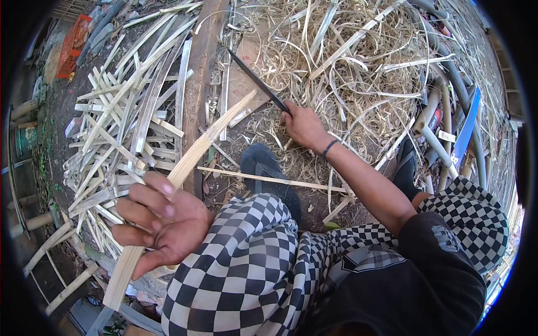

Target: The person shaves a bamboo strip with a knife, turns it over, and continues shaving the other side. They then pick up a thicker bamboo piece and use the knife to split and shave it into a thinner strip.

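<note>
My left hand (pixel 168 221), palm up at the lower left, has its fingers curled round a pale bamboo strip (pixel 196 150). The strip slants up and to the right, and its far end narrows close to the knife. In my right hand (pixel 305 127) is the handle of a long dark-bladed knife (pixel 255 77), its blade pointing up and left over a flat reddish-brown slab (pixel 245 61). Blade and strip look apart, though the exact gap is hard to judge. My right fist hides most of the handle.
Curly bamboo shavings (pixel 347 61) cover the ground ahead. Split strips (pixel 120 112) are heaped at the left beside a long wooden plank (pixel 202 67). A blue saw (pixel 466 129) and bamboo poles (pixel 431 106) lie at the right. An orange crate (pixel 73 46) stands at the upper left.
</note>
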`<state>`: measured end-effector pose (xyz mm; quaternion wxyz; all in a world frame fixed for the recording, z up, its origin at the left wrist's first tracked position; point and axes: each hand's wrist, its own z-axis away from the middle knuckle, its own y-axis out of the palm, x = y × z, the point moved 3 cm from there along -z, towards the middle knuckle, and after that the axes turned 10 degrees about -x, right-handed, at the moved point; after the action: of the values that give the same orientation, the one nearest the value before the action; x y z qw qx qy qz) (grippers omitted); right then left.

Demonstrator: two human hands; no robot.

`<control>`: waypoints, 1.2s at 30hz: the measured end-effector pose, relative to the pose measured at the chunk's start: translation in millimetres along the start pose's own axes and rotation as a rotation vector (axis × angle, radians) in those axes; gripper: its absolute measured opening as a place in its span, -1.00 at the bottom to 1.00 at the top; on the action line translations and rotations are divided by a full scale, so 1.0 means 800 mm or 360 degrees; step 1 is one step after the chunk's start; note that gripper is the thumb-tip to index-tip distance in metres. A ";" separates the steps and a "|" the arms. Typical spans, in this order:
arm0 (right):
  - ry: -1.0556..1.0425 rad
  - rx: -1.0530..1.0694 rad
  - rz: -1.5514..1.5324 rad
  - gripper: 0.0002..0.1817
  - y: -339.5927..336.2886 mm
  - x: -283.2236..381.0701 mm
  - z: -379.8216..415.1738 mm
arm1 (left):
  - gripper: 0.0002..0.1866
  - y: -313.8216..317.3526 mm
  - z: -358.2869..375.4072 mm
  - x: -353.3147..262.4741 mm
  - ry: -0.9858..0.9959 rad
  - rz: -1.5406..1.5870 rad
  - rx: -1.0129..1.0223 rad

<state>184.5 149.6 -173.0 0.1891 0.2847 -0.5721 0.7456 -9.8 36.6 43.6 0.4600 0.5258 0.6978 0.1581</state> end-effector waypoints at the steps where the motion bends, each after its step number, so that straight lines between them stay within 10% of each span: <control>1: -0.0009 -0.0003 0.0001 -0.76 -0.001 -0.003 -0.004 | -0.39 -0.008 -0.001 0.000 0.0009 0.0003 -0.0001; 3: -0.0115 0.0201 0.0024 -0.63 0.003 -0.012 -0.008 | -0.37 -0.008 0.000 0.004 -0.0215 0.0223 0.0661; 19: -0.0582 -0.0090 0.0001 -0.82 -0.065 0.106 0.032 | -0.26 0.006 -0.003 0.008 -0.0262 0.0390 0.0821; 36: -0.0317 0.0093 0.0172 -0.79 -0.035 0.059 -0.015 | -0.28 -0.006 -0.006 0.005 -0.0265 0.0425 0.0832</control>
<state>163.1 166.7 -123.9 0.0824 0.3315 -0.5806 0.7391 -17.0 39.1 41.0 0.3398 0.7246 0.5995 -0.0116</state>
